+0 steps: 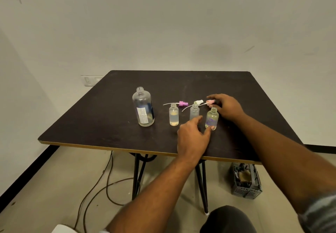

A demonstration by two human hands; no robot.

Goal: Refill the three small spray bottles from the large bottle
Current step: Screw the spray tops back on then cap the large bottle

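Note:
The large clear bottle stands uncapped at the left of the dark table, nearly empty. Three small clear bottles stand open in a row: the left one, the middle one and the right one, each holding liquid. Behind them lie a purple spray head and a white-green spray head. My right hand pinches the pink spray head behind the right bottle. My left hand hovers open in front of the middle bottle, its thumb touching the right bottle's base.
The table's front edge runs close under my left wrist. Below it are black metal legs, cables on the floor and a grey crate at the right. A wall stands behind the table.

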